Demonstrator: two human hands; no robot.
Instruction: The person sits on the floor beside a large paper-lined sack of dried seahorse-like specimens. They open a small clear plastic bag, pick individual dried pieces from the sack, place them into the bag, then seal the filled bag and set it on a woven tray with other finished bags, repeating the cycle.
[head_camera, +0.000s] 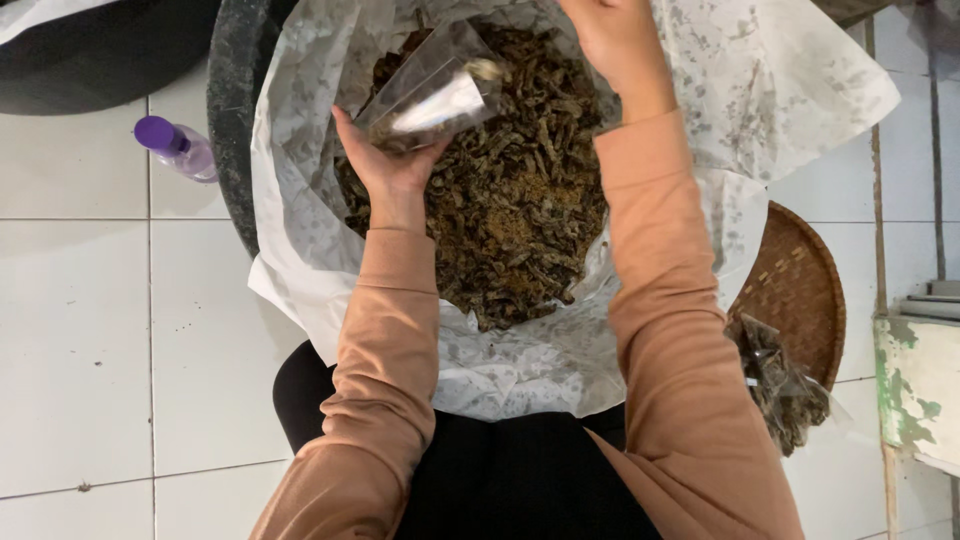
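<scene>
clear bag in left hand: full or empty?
Nearly empty: the clear bag in the left hand looks see-through and flat, with only a scrap at its mouth.

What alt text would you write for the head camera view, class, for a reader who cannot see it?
A person's left hand holds a small clear bag over a big paper-lined tub of dark dried pieces. The right hand reaches past it. A woven tray sits right.

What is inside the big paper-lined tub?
A heap of dark brown dried pieces fills the paper lining. The left hand holds a clear bag over it. The tub's bottom is covered.
</scene>
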